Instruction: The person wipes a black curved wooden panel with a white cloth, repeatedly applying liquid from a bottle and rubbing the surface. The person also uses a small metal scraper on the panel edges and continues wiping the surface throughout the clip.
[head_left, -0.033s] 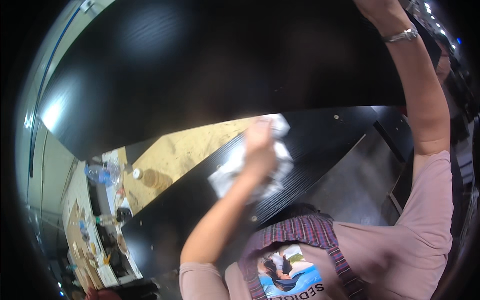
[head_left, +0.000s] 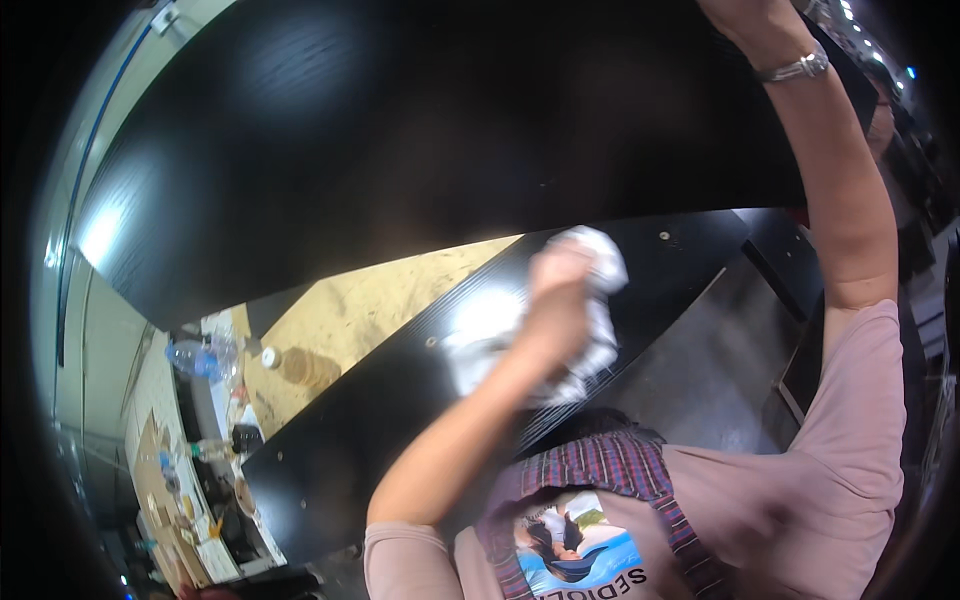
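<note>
My left hand [head_left: 560,310] is closed around a crumpled white cloth [head_left: 600,345] and presses it on a long black wood-grain panel [head_left: 350,455]. Both hand and cloth are smeared by motion. Above that panel a larger black board [head_left: 450,120] leans across the top of the view. My right arm reaches up along its right side, a metal-banded watch on the wrist. At the upper edge my right hand [head_left: 755,20] is at the board, its fingers cut off from view.
A yellowish, stained surface [head_left: 380,305] shows between the boards. On it lies a bottle of amber liquid [head_left: 300,367] with a white cap; a clear plastic bottle [head_left: 195,358] lies farther left. Cluttered shelving [head_left: 205,490] stands at lower left, grey floor [head_left: 690,360] at right.
My left hand and the cloth have slid to the right along the black panel. The right arm and the large board have shifted only slightly in view.
</note>
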